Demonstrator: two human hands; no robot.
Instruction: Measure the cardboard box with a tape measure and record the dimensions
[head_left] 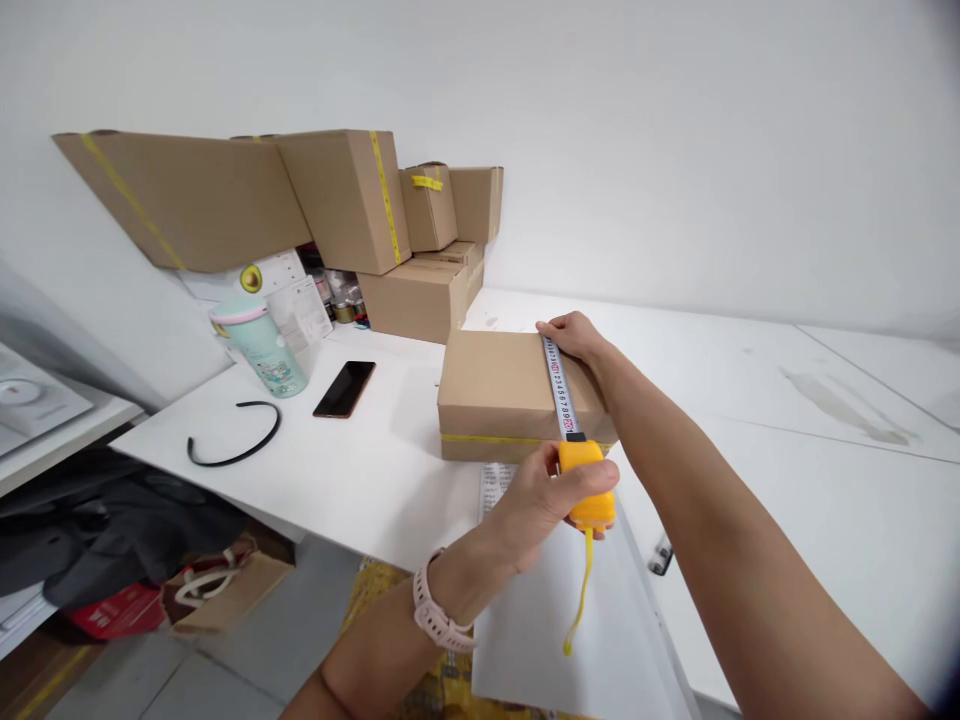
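A closed brown cardboard box [495, 370] lies on the white table in front of me. My left hand [559, 490], with a pink watch on the wrist, grips the yellow tape measure [583, 458] at the box's near side. Its metal blade [557, 385] runs across the box top from the near edge to the far edge. At the far edge, my right hand [574, 335] holds the blade's end with its fingers; the end hook itself is hidden. A yellow wrist strap [581, 600] dangles from the tape measure's case.
Cardboard boxes [337, 200] are stacked against the wall at the back left. A mint tumbler [262, 350], a phone [344, 389] and a black headband [274, 440] lie or stand to the left. Papers [540, 620] are under my left hand; a pen-like object [661, 555] lies right.
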